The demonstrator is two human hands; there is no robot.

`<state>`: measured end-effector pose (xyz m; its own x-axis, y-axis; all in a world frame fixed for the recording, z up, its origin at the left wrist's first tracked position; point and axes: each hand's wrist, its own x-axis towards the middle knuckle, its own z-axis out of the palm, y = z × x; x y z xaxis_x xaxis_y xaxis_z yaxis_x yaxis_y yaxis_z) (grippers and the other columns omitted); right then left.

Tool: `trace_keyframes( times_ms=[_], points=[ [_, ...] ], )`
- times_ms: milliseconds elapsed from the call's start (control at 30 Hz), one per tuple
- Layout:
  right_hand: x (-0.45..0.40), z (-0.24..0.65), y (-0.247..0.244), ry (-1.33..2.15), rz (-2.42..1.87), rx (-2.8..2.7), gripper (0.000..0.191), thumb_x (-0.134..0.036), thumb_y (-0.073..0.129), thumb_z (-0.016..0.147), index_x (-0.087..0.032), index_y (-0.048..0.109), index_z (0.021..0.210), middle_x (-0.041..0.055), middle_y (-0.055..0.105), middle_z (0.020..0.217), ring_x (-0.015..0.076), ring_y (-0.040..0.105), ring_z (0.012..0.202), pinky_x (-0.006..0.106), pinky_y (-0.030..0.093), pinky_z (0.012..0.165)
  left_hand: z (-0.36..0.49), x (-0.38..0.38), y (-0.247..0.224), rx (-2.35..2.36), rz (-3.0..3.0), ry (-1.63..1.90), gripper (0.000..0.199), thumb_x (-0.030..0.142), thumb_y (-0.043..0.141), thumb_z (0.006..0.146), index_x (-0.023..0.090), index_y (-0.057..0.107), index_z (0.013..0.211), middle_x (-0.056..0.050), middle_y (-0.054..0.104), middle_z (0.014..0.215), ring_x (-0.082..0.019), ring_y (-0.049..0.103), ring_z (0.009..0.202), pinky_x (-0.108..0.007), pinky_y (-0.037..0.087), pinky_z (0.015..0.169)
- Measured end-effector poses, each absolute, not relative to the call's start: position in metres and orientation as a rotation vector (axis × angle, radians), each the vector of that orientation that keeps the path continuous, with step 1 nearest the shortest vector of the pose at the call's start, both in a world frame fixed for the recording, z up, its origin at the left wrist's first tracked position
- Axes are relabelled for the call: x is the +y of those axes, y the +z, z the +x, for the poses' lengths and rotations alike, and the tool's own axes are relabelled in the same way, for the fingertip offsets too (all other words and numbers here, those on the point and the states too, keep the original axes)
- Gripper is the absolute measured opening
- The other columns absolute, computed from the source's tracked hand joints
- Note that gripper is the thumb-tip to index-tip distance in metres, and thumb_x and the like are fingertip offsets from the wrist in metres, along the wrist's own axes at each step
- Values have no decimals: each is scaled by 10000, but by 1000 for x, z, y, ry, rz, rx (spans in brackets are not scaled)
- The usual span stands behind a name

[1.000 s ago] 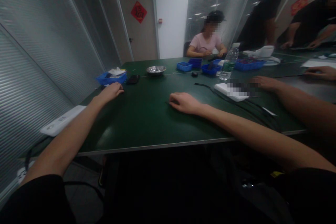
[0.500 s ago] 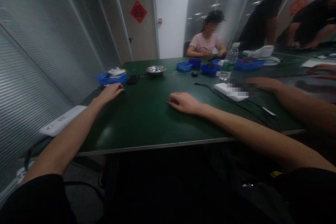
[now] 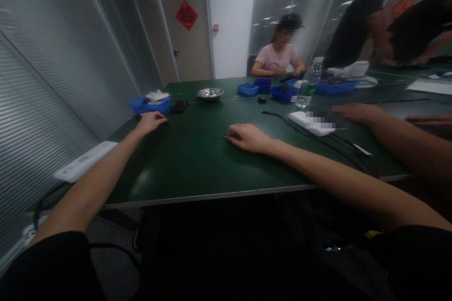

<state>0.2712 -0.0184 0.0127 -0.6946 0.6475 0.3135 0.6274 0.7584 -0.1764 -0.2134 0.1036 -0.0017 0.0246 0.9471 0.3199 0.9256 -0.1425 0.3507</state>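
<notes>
Green counter (image 3: 190,164), head view. Right hand (image 3: 249,138) curls closed on a thin object (image 3: 225,137), tip protruding. Left hand (image 3: 150,123), half open, lies beside blue tray (image 3: 151,105); cannot tell if it holds anything. Risk: a loosened pinch drops the slim piece. Versus earlier frame: neighbour's far hand (image 3: 431,120) sits lower; own hands nearly unchanged.
</notes>
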Motion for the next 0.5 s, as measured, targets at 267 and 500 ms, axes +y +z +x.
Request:
trace_keyframes(
  times_ms=[267, 500],
  points=[
    [-19, 271, 15, 94, -988, -2604, 160, -338, 586, 1012, -197, 632, 1072, 82, 696, 1061, 179, 602, 822, 287, 391, 718, -203, 97, -2, 2093, 2018, 931, 278, 420, 792, 801, 217, 836, 985, -99, 807, 1032, -280, 730, 991, -364, 546, 913],
    [-19, 270, 14, 90, -999, -2609, 159, -333, 588, 1006, -194, 630, 1070, 82, 694, 1065, 176, 595, 812, 288, 391, 710, -198, 101, -10, 2137, 1784, 1044, 327, 379, 798, 772, 186, 832, 1034, -119, 810, 1033, -286, 735, 969, -374, 566, 858]
  ],
)
